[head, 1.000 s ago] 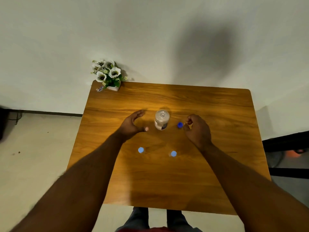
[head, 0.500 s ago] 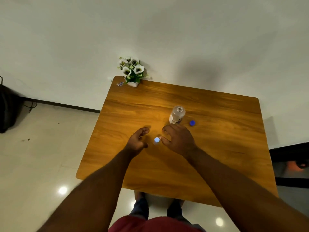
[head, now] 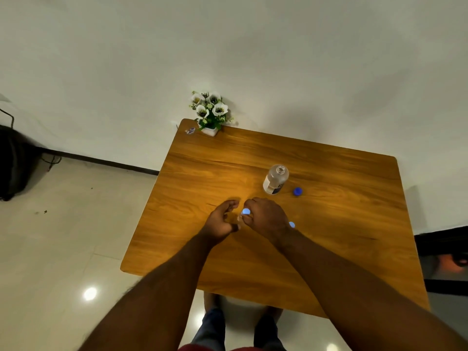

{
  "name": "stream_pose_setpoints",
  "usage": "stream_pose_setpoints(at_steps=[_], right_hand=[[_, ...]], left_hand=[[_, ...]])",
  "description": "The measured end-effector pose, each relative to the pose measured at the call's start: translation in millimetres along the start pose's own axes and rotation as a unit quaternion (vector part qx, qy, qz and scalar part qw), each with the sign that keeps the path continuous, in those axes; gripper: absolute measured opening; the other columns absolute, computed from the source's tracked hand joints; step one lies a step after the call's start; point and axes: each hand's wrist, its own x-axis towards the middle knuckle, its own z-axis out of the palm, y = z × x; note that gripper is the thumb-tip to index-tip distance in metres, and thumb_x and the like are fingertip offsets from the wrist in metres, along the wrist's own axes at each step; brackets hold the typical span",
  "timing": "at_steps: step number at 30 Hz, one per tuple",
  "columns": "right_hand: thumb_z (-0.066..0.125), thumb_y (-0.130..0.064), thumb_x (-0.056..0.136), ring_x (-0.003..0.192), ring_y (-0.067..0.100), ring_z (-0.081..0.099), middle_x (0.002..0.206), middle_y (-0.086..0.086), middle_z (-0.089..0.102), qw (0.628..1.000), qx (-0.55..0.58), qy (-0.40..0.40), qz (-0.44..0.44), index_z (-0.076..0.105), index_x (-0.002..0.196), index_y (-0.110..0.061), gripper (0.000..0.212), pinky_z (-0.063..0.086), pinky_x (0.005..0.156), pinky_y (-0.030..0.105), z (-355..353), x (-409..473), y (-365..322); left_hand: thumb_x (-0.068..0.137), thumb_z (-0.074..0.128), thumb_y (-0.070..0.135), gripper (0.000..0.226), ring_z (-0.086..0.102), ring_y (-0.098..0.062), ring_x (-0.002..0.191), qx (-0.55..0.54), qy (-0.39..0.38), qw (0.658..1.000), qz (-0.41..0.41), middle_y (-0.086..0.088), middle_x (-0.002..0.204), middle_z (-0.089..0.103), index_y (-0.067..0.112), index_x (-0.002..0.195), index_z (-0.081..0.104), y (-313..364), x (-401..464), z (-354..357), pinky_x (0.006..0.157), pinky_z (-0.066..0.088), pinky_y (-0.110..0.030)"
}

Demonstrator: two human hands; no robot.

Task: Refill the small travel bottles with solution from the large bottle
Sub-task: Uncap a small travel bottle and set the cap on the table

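The large clear bottle [head: 275, 179] stands uncapped on the wooden table [head: 329, 224], with its dark blue cap [head: 298, 191] lying just to its right. A small clear travel bottle with a light blue cap [head: 246, 212] stands between my hands. My right hand [head: 266, 219] pinches it at the cap with curled fingers. My left hand [head: 222, 220] curves in a loose C just left of that bottle, and I see no grip on it. The cap of a second small travel bottle [head: 291, 224] peeks out behind my right wrist.
A white pot of artificial flowers [head: 209, 112] and a small wrapped item [head: 190, 130] sit at the table's far left corner, against the wall. A dark bag [head: 15, 160] stands on the tiled floor at left. My legs show below the near table edge.
My view swung left. My right hand left the dark blue cap and came to the left small bottle, closing on its cap. My left hand drew back from the large bottle to the same small bottle.
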Motion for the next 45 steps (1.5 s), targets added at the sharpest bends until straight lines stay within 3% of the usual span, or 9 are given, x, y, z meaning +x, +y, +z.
stream_pose_setpoints(at_steps=[3, 10, 14, 17, 25, 30, 34, 40, 45], right_hand=[[0.058, -0.047, 0.092, 0.09, 0.022, 0.063, 0.098, 0.002, 0.067, 0.999, 0.012, 0.047, -0.011, 0.064, 0.101, -0.018, 0.031, 0.04, 0.064, 0.031, -25.1, 5.1, 2.1], [0.06, -0.058, 0.087, 0.063, 0.021, 0.055, 0.068, -0.001, 0.06, 0.988, -0.003, 0.149, -0.032, 0.061, 0.074, -0.021, 0.039, 0.038, 0.054, 0.031, -132.2, 27.3, 14.0], [0.061, -0.056, 0.088, 0.063, 0.019, 0.057, 0.064, -0.003, 0.058, 0.986, 0.004, 0.166, -0.028, 0.063, 0.073, -0.019, 0.04, 0.044, 0.058, 0.034, -198.5, 31.2, 26.9], [0.061, -0.057, 0.089, 0.064, 0.016, 0.058, 0.064, -0.002, 0.062, 0.985, 0.007, 0.17, -0.037, 0.064, 0.071, -0.017, 0.044, 0.047, 0.061, 0.035, -249.7, 31.5, 37.4], [0.068, -0.055, 0.084, 0.071, 0.013, 0.062, 0.07, -0.006, 0.067, 0.979, -0.036, 0.196, -0.041, 0.067, 0.071, -0.02, 0.037, 0.045, 0.065, 0.03, -400.1, 27.5, 42.1], [0.07, -0.029, 0.09, 0.086, 0.01, 0.063, 0.098, -0.007, 0.072, 0.988, -0.049, 0.121, -0.086, 0.075, 0.101, -0.02, 0.015, 0.05, 0.08, 0.028, -479.8, 16.8, 41.3], [0.07, -0.022, 0.087, 0.1, 0.008, 0.062, 0.118, -0.014, 0.065, 0.993, -0.005, 0.091, -0.077, 0.064, 0.126, -0.032, 0.041, 0.048, 0.09, 0.023, -512.0, 11.4, 43.0], [0.064, -0.064, 0.084, 0.078, 0.013, 0.061, 0.079, -0.008, 0.065, 0.968, -0.105, 0.226, -0.03, 0.065, 0.074, -0.028, 0.037, 0.05, 0.072, 0.032, -531.7, 17.1, 45.5], [0.069, -0.022, 0.086, 0.082, -0.002, 0.061, 0.096, -0.016, 0.069, 0.98, -0.052, 0.164, -0.1, 0.074, 0.104, -0.024, 0.019, 0.048, 0.073, 0.017, -549.2, 11.6, 47.5]], left_hand=[[0.083, 0.074, -0.012, 0.068, 0.053, -0.022, 0.128, -0.012, -0.004, 1.0, 0.011, -0.012, 0.139, 0.059, 0.007, 0.144, 0.052, 24.8, 4.8, -0.2, 0.095, 0.055, -0.034], [0.094, 0.054, -0.021, 0.029, 0.064, -0.023, 0.088, -0.051, -0.024, 0.992, 0.111, -0.02, 0.097, 0.063, -0.017, 0.123, 0.056, 130.1, 19.2, 11.7, 0.071, 0.055, -0.025], [0.101, 0.057, -0.006, 0.009, 0.054, -0.009, 0.056, -0.021, -0.006, 0.987, 0.16, 0.001, 0.064, 0.061, -0.004, 0.104, 0.065, 190.5, 26.5, 24.0, 0.052, 0.042, -0.022], [0.095, 0.072, 0.011, 0.024, 0.052, 0.001, 0.046, -0.011, 0.013, 0.982, 0.185, 0.012, 0.05, 0.06, 0.022, 0.074, 0.065, 234.1, 33.8, 31.5, 0.048, 0.04, -0.016], [0.079, 0.064, 0.015, 0.022, 0.039, -0.009, 0.037, -0.095, 0.066, 0.966, 0.232, 0.006, 0.044, 0.042, 0.013, 0.062, 0.051, 368.7, 36.0, 56.4, 0.042, 0.032, -0.02], [0.087, 0.062, 0.006, 0.015, 0.036, -0.015, 0.044, -0.127, 0.068, 0.951, 0.272, -0.003, 0.056, 0.04, 0.01, 0.077, 0.051, 430.1, 39.9, 65.0, 0.044, 0.03, -0.022], [0.089, 0.062, 0.005, 0.023, 0.037, -0.013, 0.044, -0.138, 0.065, 0.944, 0.293, 0.0, 0.054, 0.042, 0.013, 0.072, 0.048, 458.3, 42.3, 70.5, 0.042, 0.031, -0.021], [0.084, 0.061, 0.005, 0.034, 0.033, -0.013, 0.045, -0.141, 0.066, 0.938, 0.309, 0.002, 0.051, 0.038, 0.019, 0.064, 0.038, 485.1, 40.5, 72.2, 0.044, 0.029, -0.022], [0.089, 0.069, 0.012, 0.028, 0.039, -0.012, 0.046, -0.151, 0.047, 0.936, 0.314, 0.003, 0.053, 0.048, 0.016, 0.07, 0.049, 500.2, 36.4, 68.5, 0.043, 0.034, -0.021]])
